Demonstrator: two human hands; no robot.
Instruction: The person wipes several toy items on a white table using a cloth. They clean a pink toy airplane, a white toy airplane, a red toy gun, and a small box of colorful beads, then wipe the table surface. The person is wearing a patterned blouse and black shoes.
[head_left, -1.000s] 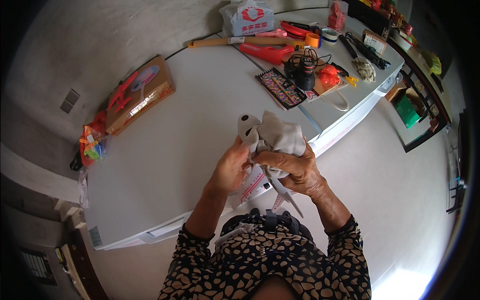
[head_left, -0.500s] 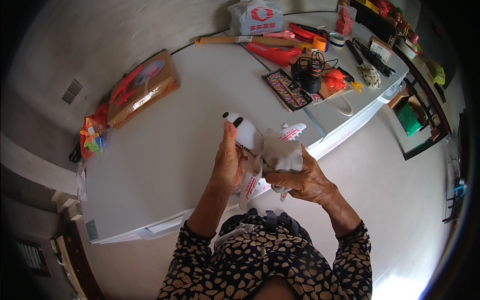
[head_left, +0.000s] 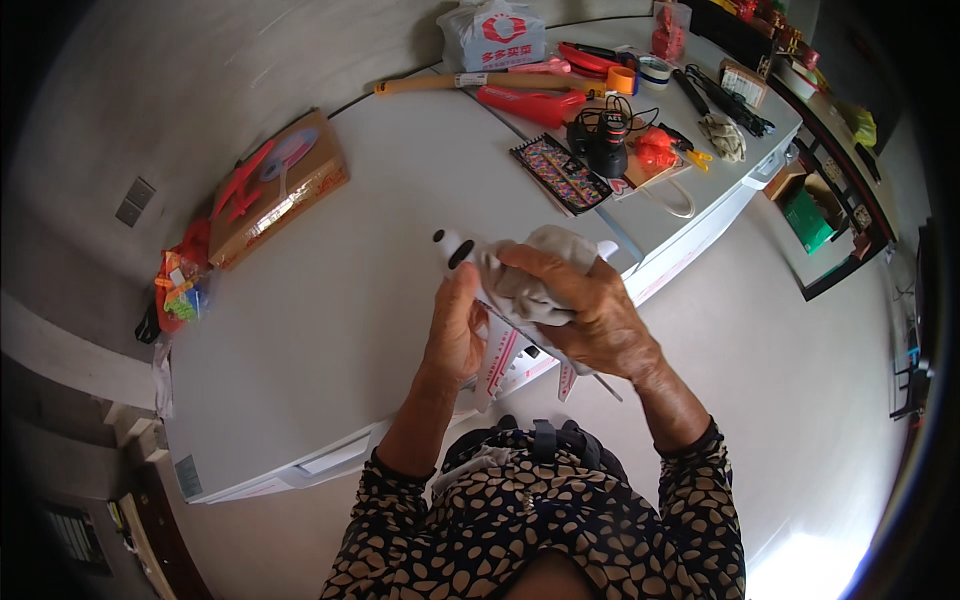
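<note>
Toy plane (head_left: 497, 345), white with red trim, held over the near edge of a white table (head_left: 350, 300) on a pale floor. Left hand (head_left: 455, 330) grips its body; right hand (head_left: 585, 315) clenches a grey cloth (head_left: 525, 285), now higher, nearer the nose than before.

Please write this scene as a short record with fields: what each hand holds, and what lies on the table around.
Left hand: left hand grips the white toy airplane with red markings from its left side.
Right hand: right hand presses a crumpled grey cloth onto the airplane's body.
Airplane nose: points up-left, black spots visible.
Surface: large white table.
Left of the table: flat brown cardboard box with a red toy picture.
Far side: white plastic bag, long wooden-handled tool, black power tool.
</note>
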